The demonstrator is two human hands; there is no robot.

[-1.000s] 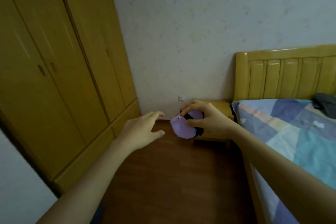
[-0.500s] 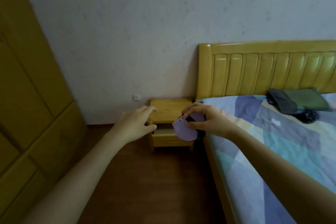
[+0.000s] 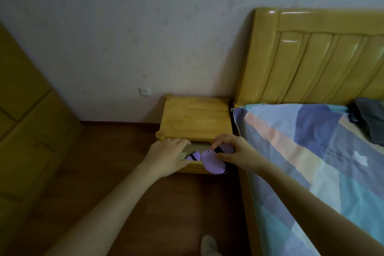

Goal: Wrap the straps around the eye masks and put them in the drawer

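While the bed (image 3: 324, 164) with its patchwork cover fills my right side and the wooden headboard (image 3: 315, 56) stands against the wall, the small bedside table (image 3: 196, 119) sits between the bed and the bare floor, with its top drawer (image 3: 194, 167) pulled out toward me. Over that open drawer I hold the purple eye mask (image 3: 212, 162) in my right hand (image 3: 239, 153): thumb and fingers are closed round its upper part, a black strap crossing it under my fingers, and the rounded lower end hangs in front of the drawer's front panel. My left hand (image 3: 168, 157) lies just beside it, to the left, fingers loosely spread and flat, resting on the drawer's left edge and holding nothing. Between my two hands, down inside the drawer, a second purple eye mask (image 3: 194, 156) with a black band shows only as a small patch; my left hand covers the rest. Dark folded clothing (image 3: 369, 118) lies on the bed at the far right, cut off by the frame. How deep the drawer goes I cannot tell.
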